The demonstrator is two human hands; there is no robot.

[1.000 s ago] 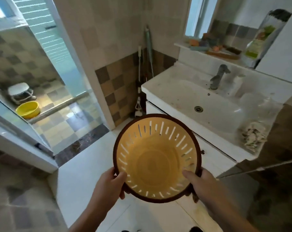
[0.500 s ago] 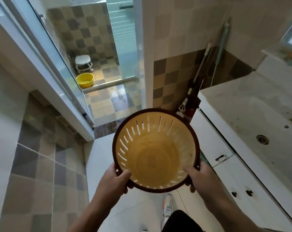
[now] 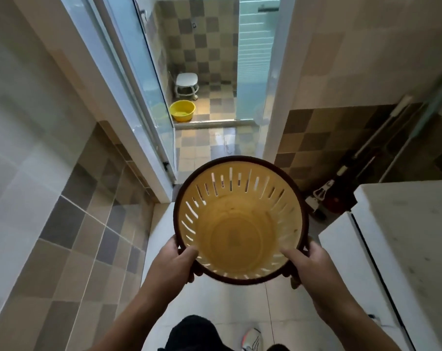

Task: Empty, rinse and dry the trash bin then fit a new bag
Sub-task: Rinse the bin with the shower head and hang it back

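The trash bin (image 3: 240, 224) is a round yellow plastic basket with slotted walls and a dark brown rim, and nothing lies inside it. I carry it in front of me, mouth towards the camera. My left hand (image 3: 175, 259) grips the rim at its lower left, thumb inside the bin. My right hand (image 3: 307, 264) grips the rim at the lower right, thumb inside too. No bag is in view.
Ahead, a glass sliding door (image 3: 139, 79) stands open onto a tiled shower room with a yellow basin (image 3: 182, 111) and a white stool (image 3: 187, 83). The white sink cabinet (image 3: 397, 239) is at my right, with mops (image 3: 341, 178) leaning in the corner. A tiled wall is at left.
The view has swung left, away from the sink and towards the shower doorway. The sink has slid to the right edge. Both hands keep the same hold on the bin.
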